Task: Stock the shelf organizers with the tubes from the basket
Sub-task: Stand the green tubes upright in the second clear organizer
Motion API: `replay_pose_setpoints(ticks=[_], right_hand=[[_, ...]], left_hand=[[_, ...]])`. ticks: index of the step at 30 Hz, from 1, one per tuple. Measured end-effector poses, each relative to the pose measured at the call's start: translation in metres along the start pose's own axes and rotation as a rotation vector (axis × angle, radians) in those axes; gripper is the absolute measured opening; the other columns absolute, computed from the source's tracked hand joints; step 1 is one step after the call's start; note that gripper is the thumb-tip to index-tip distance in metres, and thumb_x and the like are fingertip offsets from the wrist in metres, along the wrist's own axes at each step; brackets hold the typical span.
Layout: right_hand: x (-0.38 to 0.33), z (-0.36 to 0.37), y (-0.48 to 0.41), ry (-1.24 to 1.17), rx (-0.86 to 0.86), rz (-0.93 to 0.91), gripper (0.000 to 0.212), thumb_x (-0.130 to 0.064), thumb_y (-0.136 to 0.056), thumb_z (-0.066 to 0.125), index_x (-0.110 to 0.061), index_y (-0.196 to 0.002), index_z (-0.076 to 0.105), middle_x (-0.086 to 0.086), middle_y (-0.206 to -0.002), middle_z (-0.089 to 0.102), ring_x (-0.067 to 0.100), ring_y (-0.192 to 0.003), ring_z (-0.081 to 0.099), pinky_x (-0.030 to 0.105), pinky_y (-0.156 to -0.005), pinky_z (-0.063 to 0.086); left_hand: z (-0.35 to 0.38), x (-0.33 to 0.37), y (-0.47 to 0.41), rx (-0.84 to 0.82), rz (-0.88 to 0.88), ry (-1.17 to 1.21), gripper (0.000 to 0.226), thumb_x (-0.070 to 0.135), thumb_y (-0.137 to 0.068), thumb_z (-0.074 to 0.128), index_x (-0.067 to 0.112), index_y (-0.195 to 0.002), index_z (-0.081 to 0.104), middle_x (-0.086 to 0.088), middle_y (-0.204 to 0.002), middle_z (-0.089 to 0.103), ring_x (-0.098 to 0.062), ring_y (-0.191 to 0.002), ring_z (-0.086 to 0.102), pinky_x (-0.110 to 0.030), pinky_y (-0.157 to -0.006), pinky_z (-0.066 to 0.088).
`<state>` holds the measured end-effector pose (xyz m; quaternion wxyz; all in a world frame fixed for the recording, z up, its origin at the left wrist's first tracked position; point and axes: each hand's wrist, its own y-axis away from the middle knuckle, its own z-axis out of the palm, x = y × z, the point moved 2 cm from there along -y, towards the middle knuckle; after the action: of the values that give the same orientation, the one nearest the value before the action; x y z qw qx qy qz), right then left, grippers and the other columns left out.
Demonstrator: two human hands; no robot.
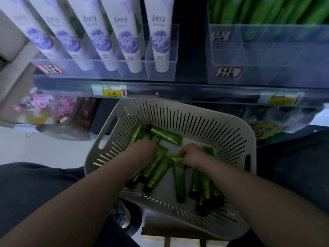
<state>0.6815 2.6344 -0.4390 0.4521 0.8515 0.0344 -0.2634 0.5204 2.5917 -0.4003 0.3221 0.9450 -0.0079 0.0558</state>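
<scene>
Green tubes (161, 172) in basket (236, 139); right hand (191, 155) fingers pinch one; left hand (146, 146) fingers buried, grip unclear.

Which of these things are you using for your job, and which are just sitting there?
For the job:
- green tubes with black caps
- grey slotted plastic basket
- clear plastic shelf organizer holding green tubes
- left hand and right hand, both down among the tubes

Just sitting there:
- white tubes with purple labels
- yellow price tag
- pink packets
</scene>
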Motion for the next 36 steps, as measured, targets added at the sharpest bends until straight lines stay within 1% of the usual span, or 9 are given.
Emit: replay_pose_setpoints(ticks=[5, 9, 11, 16, 21, 24, 28, 31, 36], right_hand=[[-0.005, -0.018, 0.024, 0.003, 0.062, -0.110, 0.030, -0.002, -0.079, 0.064, -0.009, -0.108, 0.067, 0.008, -0.106, 0.062, 0.022, -0.098, 0.060, 0.031, -0.083, 0.054], [-0.008, -0.029, 0.043, -0.002, 0.096, -0.173, 0.037, 0.001, -0.077, 0.065, -0.010, -0.112, 0.065, 0.006, -0.104, 0.058, 0.021, -0.099, 0.058, 0.028, -0.082, 0.052], [-0.009, -0.035, 0.054, -0.018, 0.106, -0.213, 0.034, 0.001, -0.077, 0.066, -0.011, -0.109, 0.066, 0.004, -0.103, 0.060, 0.022, -0.101, 0.059, 0.032, -0.086, 0.053], [-0.013, -0.052, 0.082, -0.105, 0.152, -0.323, 0.026, -0.002, -0.075, 0.069, -0.018, -0.096, 0.068, 0.001, -0.098, 0.065, 0.018, -0.094, 0.061, 0.031, -0.085, 0.053], [-0.012, -0.075, 0.111, -0.174, 0.223, -0.414, 0.021, -0.009, -0.076, 0.071, -0.023, -0.090, 0.067, -0.004, -0.093, 0.067, 0.013, -0.090, 0.062, 0.022, -0.076, 0.050], [-0.012, -0.091, 0.125, -0.136, 0.284, -0.459, 0.021, -0.014, -0.077, 0.072, -0.026, -0.093, 0.068, -0.010, -0.089, 0.065, 0.006, -0.084, 0.060, 0.010, -0.065, 0.044], [-0.014, -0.115, 0.146, -0.189, 0.320, -0.522, 0.018, -0.014, -0.078, 0.071, -0.025, -0.091, 0.068, -0.002, -0.094, 0.068, 0.014, -0.092, 0.063, 0.032, -0.085, 0.050], [-0.016, -0.132, 0.158, -0.229, 0.351, -0.570, 0.018, -0.011, -0.079, 0.069, -0.026, -0.088, 0.068, -0.002, -0.092, 0.069, 0.012, -0.091, 0.063, 0.030, -0.085, 0.052], [-0.023, -0.159, 0.174, -0.256, 0.400, -0.643, 0.018, -0.009, -0.081, 0.068, -0.026, -0.087, 0.066, 0.000, -0.091, 0.068, 0.015, -0.090, 0.063, 0.031, -0.082, 0.051]], left_hand=[[-0.009, 0.001, 0.018, 0.054, -0.021, 0.038, 0.037, 0.017, -0.093, 0.044, 0.015, -0.129, 0.052, -0.009, -0.125, 0.056, -0.026, -0.114, 0.053, -0.032, -0.091, 0.044], [-0.019, 0.004, 0.034, 0.133, -0.046, 0.126, 0.042, 0.010, -0.091, 0.048, 0.020, -0.132, 0.050, -0.008, -0.126, 0.057, -0.025, -0.114, 0.054, -0.032, -0.090, 0.045], [-0.025, 0.008, 0.042, 0.178, -0.049, 0.157, 0.040, 0.011, -0.091, 0.048, 0.021, -0.130, 0.051, -0.008, -0.124, 0.058, -0.026, -0.111, 0.056, -0.032, -0.087, 0.046], [-0.045, 0.023, 0.060, 0.299, 0.008, 0.219, 0.028, 0.017, -0.089, 0.053, 0.019, -0.117, 0.059, -0.005, -0.113, 0.063, -0.023, -0.103, 0.059, -0.031, -0.086, 0.048], [-0.069, 0.043, 0.074, 0.404, 0.071, 0.199, 0.021, 0.011, -0.086, 0.053, 0.020, -0.102, 0.062, -0.002, -0.103, 0.066, -0.021, -0.098, 0.061, -0.026, -0.077, 0.044], [-0.085, 0.054, 0.078, 0.466, 0.086, 0.177, 0.029, 0.006, -0.086, 0.050, 0.020, -0.109, 0.060, -0.003, -0.110, 0.064, -0.022, -0.103, 0.059, -0.027, -0.082, 0.043], [-0.107, 0.074, 0.085, 0.527, 0.120, 0.168, 0.028, 0.009, -0.087, 0.049, 0.020, -0.111, 0.058, -0.004, -0.114, 0.061, -0.022, -0.105, 0.058, -0.026, -0.082, 0.040], [-0.123, 0.085, 0.088, 0.580, 0.151, 0.196, 0.021, 0.010, -0.086, 0.051, 0.020, -0.103, 0.059, -0.004, -0.108, 0.064, -0.021, -0.099, 0.060, -0.026, -0.078, 0.042], [-0.152, 0.103, 0.094, 0.672, 0.176, 0.232, 0.023, 0.009, -0.090, 0.047, 0.017, -0.109, 0.057, -0.007, -0.104, 0.061, -0.022, -0.093, 0.058, -0.028, -0.074, 0.043]])
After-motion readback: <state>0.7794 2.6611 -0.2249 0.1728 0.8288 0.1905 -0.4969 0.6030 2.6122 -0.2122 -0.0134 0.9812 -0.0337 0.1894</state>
